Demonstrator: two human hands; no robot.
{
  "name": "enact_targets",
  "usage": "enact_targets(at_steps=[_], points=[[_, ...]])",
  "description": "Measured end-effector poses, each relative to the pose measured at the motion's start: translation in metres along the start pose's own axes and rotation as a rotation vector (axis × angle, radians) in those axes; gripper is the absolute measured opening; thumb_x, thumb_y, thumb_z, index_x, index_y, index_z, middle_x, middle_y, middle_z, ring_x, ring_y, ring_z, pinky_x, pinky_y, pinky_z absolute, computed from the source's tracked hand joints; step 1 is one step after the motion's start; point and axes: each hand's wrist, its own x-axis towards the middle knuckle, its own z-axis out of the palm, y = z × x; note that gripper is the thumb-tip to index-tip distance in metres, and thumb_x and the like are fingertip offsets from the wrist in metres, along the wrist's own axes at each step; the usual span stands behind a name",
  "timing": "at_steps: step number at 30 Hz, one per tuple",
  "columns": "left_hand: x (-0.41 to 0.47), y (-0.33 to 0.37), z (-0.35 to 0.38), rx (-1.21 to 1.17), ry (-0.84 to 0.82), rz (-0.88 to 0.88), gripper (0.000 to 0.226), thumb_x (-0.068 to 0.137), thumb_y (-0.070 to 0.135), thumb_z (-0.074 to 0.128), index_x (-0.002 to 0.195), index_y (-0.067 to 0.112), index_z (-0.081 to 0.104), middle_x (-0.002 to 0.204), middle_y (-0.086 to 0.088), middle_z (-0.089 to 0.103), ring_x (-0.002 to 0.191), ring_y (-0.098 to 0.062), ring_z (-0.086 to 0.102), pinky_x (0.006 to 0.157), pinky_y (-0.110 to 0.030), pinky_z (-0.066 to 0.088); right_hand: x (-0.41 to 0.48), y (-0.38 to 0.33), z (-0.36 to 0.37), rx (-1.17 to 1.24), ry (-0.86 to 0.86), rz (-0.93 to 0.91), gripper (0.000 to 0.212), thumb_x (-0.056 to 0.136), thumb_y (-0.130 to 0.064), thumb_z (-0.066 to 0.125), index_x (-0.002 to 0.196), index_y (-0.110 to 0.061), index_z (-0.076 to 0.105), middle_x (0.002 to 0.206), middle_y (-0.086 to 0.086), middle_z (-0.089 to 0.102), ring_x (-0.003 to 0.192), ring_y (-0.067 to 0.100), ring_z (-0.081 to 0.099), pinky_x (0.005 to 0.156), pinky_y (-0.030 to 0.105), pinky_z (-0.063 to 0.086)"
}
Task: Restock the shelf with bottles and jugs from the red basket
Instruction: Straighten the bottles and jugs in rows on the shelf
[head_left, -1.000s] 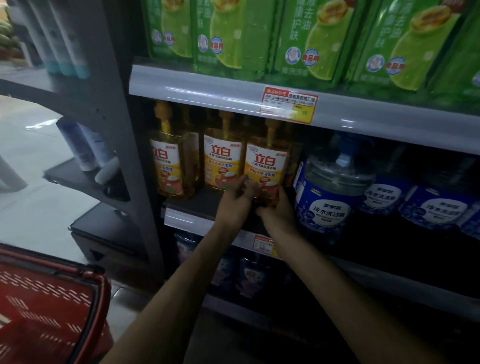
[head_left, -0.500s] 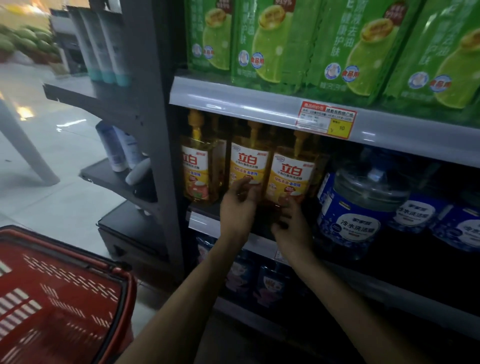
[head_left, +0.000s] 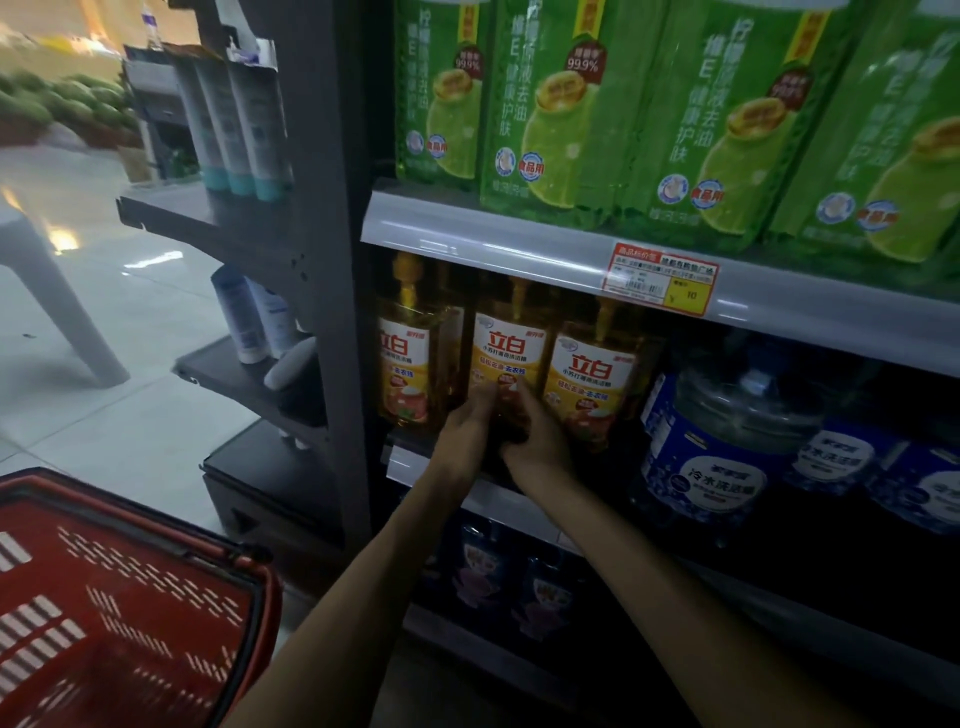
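A red plastic mesh basket (head_left: 156, 512) sits at lower left, beside the grey metal shelf (head_left: 415, 465). The left hand (head_left: 465, 423) and right hand (head_left: 537, 441), close together, clasp the base of the middle amber-yellow pump bottle (head_left: 506, 348), which stands upright at the shelf's front edge, left of the clear blue-labelled jugs (head_left: 727, 447).

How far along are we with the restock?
Done: three yellow bottles stand along the shelf front. In hand: left hand and right hand grip the middle bottle low down. Left: probably little; the basket's visible part shows no bottles.
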Motion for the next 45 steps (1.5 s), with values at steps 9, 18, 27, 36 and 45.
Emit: enact_targets(at_steps=[9,18,27,36,45], points=[[-0.024,-0.001,-0.030,0.287,0.423,0.278,0.023,0.101,0.027,0.057,0.121,0.027,0.068,0.112,0.009,0.075,0.105,-0.008,0.070,0.093,-0.039,0.060,-0.010,-0.004,0.021,0.153,0.020,0.000,0.065,0.092,0.002,0.061,0.144,-0.035,0.048,0.144,0.000,0.054,0.134,0.023,0.051,0.109,0.050,0.047],[-0.031,-0.001,-0.069,0.196,0.220,0.238,0.028,0.105,0.028,0.058,0.132,0.027,0.065,0.121,0.007,0.075,0.113,-0.006,0.070,0.089,-0.019,0.055,-0.016,-0.033,0.058,0.280,-0.152,0.029,0.065,0.096,-0.002,0.059,0.150,-0.035,0.044,0.140,0.002,0.056,0.129,0.021,0.055,0.107,0.047,0.050],[-0.043,0.009,-0.097,0.474,0.149,0.093,0.059,0.084,0.052,0.065,0.142,0.043,0.058,0.129,0.014,0.071,0.123,-0.007,0.064,0.105,-0.031,0.048,-0.025,-0.054,0.044,0.045,-0.300,-0.031,0.059,0.098,-0.013,0.062,0.150,-0.034,0.043,0.146,0.001,0.052,0.138,0.022,0.046,0.115,0.048,0.041],[-0.090,0.034,-0.094,0.918,0.221,0.091,0.056,0.095,0.025,0.062,0.149,0.033,0.048,0.142,0.000,0.062,0.127,-0.022,0.061,0.101,-0.039,0.052,-0.053,-0.058,0.020,-0.065,-0.308,-0.052,0.064,0.092,-0.012,0.071,0.149,-0.022,0.044,0.141,0.001,0.050,0.141,0.023,0.042,0.115,0.040,0.037],[-0.079,0.025,-0.085,0.700,0.276,0.077,0.052,0.081,0.032,0.051,0.132,0.034,0.064,0.123,0.008,0.072,0.113,-0.013,0.067,0.100,-0.044,0.055,-0.019,-0.052,0.069,-0.095,-0.040,-0.155,0.049,0.091,-0.034,0.070,0.137,-0.033,0.051,0.136,-0.002,0.059,0.129,0.023,0.056,0.099,0.041,0.049]])
